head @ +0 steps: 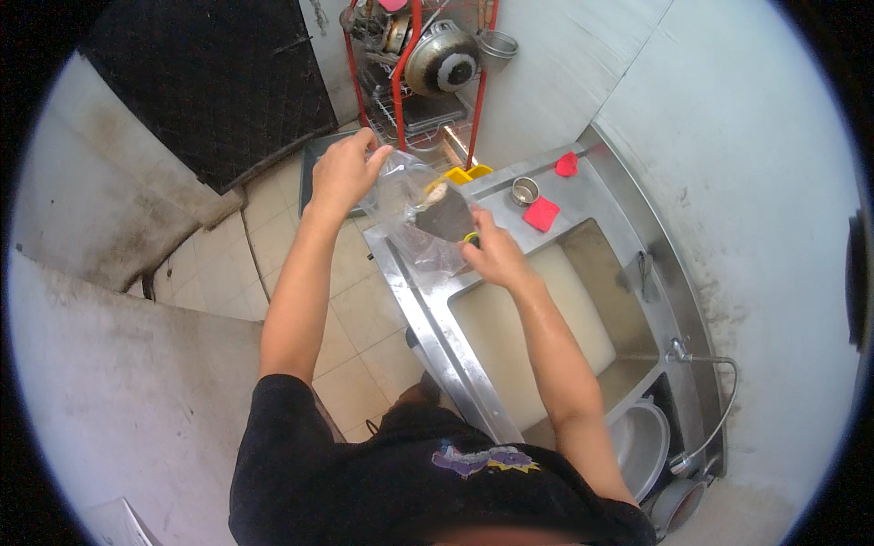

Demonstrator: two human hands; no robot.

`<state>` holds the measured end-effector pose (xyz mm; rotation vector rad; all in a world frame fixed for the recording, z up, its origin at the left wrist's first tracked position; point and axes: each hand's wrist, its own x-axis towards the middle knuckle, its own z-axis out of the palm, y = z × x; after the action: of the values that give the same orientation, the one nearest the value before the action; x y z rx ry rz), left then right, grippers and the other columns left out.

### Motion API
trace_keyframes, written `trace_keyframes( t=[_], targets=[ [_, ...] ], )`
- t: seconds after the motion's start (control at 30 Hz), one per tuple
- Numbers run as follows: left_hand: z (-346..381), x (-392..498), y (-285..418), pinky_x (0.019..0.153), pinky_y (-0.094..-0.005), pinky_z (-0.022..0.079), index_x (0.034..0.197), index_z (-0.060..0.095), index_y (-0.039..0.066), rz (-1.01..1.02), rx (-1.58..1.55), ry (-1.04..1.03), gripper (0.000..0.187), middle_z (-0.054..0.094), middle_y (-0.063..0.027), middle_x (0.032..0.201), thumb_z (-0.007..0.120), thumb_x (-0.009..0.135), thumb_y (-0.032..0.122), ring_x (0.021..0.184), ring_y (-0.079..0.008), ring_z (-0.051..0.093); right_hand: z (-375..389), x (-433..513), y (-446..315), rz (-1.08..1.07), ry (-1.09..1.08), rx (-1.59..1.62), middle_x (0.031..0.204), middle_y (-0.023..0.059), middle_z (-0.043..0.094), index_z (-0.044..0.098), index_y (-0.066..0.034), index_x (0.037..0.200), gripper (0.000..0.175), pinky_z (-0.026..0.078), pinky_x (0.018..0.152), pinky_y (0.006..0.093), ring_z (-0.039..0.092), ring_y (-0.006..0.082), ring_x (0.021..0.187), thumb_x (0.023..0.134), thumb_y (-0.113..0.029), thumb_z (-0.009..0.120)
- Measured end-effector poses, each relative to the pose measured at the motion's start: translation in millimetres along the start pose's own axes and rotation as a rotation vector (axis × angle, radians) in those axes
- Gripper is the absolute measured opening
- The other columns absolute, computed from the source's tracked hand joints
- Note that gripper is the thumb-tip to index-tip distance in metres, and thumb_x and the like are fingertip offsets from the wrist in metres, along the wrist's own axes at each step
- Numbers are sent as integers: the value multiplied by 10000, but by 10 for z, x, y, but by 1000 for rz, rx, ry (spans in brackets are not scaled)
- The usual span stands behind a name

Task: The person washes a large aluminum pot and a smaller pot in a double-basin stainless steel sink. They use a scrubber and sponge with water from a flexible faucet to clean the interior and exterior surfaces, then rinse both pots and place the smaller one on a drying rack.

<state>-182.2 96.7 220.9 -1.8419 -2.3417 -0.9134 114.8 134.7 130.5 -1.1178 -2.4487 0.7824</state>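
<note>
A clear plastic bag (pixel 437 259) hangs between my hands above the near end of the steel counter. My left hand (pixel 347 170) pinches its upper left edge between thumb and fingers. At the bag's right side, my right hand (pixel 497 249) is closed around the edge of a flat dark grey piece (pixel 444 215). A pale bit shows at that piece's top, and something yellow and black pokes out by my right thumb. I cannot tell whether the dark piece is inside the bag or behind the plastic.
The steel sink (pixel 471 348) holds cloudy liquid and a pale block-like shape. Red cloths (pixel 541 214) and a small metal cup (pixel 525 192) sit on the counter. A hose tap (pixel 679 349) and metal basin (pixel 642 447) are right. A red rack (pixel 398 75) of pans stands ahead.
</note>
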Motion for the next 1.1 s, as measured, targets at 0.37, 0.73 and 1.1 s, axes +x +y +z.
trace_keyframes(
  t=[0.37, 0.73, 1.1],
  targets=[
    [551, -1022, 470, 1158, -620, 317, 1132, 662, 85, 821, -182, 91, 284, 686, -142, 1196, 718, 880, 205, 1198, -324, 609, -145, 36, 269, -60, 76, -459, 934, 215, 721, 494, -37, 1239, 388, 549, 670, 528, 715, 408, 819, 895, -134, 646],
    [449, -1201, 212, 1202, -718, -80, 1287, 692, 210, 340, 309, -643, 449, 313, -230, 1651, 754, 860, 331, 1557, -482, 143, -347, -49, 27, -96, 38, -379, 938, 180, 736, 621, -138, 1228, 304, 567, 693, 514, 721, 395, 833, 925, -133, 648],
    [328, -1193, 264, 1195, -731, -16, 1013, 742, 215, 334, 26, -488, 213, 232, -267, 1669, 787, 811, 165, 1539, -513, 161, -425, -3, -356, 11, -151, -431, 941, 183, 744, 660, -133, 1266, 318, 566, 740, 527, 722, 389, 882, 958, -195, 605]
  ],
)
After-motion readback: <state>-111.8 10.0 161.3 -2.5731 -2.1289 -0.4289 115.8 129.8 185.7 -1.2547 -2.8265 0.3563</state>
